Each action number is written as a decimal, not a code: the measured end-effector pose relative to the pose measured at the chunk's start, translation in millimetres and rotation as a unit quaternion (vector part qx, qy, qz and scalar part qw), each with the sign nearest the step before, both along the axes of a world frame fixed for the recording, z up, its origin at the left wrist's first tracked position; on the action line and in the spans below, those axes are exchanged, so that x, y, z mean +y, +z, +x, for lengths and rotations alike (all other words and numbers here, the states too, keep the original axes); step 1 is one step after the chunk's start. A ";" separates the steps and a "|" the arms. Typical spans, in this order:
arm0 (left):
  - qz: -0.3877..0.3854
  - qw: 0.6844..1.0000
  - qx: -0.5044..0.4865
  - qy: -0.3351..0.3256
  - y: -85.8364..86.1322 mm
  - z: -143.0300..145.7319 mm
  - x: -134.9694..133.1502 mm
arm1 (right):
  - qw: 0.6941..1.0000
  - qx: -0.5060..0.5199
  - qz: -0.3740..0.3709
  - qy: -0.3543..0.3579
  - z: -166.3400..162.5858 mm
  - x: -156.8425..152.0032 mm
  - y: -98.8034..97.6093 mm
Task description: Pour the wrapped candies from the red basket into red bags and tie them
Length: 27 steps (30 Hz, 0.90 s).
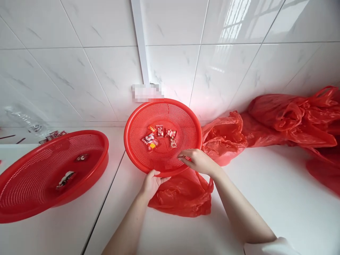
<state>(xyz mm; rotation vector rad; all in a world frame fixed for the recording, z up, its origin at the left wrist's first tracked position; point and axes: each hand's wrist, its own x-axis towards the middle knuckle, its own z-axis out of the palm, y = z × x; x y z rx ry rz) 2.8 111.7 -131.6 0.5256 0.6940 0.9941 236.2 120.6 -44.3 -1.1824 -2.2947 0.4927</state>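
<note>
The step in hand looks like handling small wrapped packets (pixel 151 141) inside a red basket (pixel 132 141), which sits just ahead of the hands. The left hand (pixel 151 185) grips the near rim, thumb on top and fingers underneath. The right hand (pixel 198 160) reaches over the rim to its right, fingers bent; whether anything is pinched there I cannot tell. The packets lie in a loose cluster ahead and to the left of its fingertips, apart from them.

Between the forearms, a crumpled plastic bag (pixel 186 198) lies on the surface (pixel 278 184) below the near rim. Well left of the left hand, a second basket (pixel 98 173) holds two more wrappers (pixel 65 179).

The next move seems to call for a steady left grip and a light, precise right fingertip.
</note>
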 end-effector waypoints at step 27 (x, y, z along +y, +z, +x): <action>0.035 0.993 0.097 -0.055 2.7 0.3 -0.1 | 0.766 0.535 -0.351 -0.056 -5.7 30.6 -44.7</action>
